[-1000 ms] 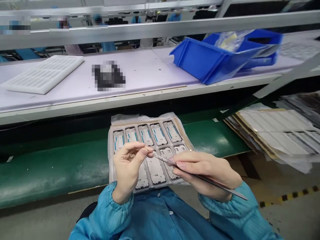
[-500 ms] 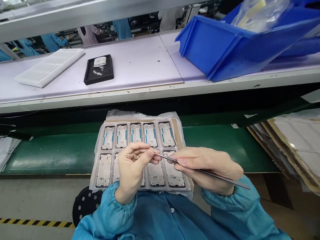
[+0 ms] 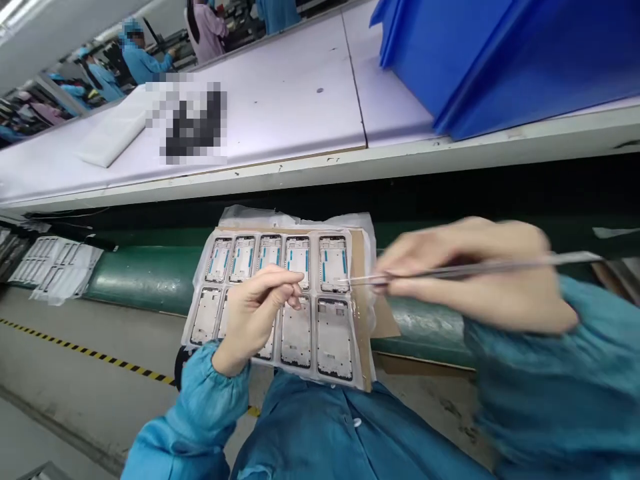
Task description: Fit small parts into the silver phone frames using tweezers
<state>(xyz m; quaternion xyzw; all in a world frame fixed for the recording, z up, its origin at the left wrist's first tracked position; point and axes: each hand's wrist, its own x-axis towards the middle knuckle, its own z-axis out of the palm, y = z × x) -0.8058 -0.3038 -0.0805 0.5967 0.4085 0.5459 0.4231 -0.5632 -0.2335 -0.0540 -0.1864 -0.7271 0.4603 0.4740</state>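
Left hand (image 3: 253, 313): over the tray, fingers curled, thumb and forefinger drawn in to a narrow gap; from where I stand I cannot tell whether anything tiny is pinched there.
Right hand (image 3: 475, 277): a bit blurred, gripping the tweezers, beyond the tray's right edge.
Tweezers (image 3: 480, 268): slanting slightly down to the left, tips over the lower end of the rightmost upper frame; touching or just above, I cannot tell.
Tray (image 3: 315, 340): between the person's lap and the green bench (image 3: 145, 280), with cardboard (image 3: 367, 340) showing along its right side.
Frames (image 3: 335, 337): in the tray's pockets, two rows of five, some partly behind the left hand.
Blue strips (image 3: 324, 265): in the upper row's frames.
Shelf (image 3: 295, 113): beyond the bench, carrying a blue bin (image 3: 500, 60) at right, a white slab (image 3: 117, 130) at left and a dark, pixelated thing beside it.
Co-workers (image 3: 143, 60): past the shelf, in blue and pink.
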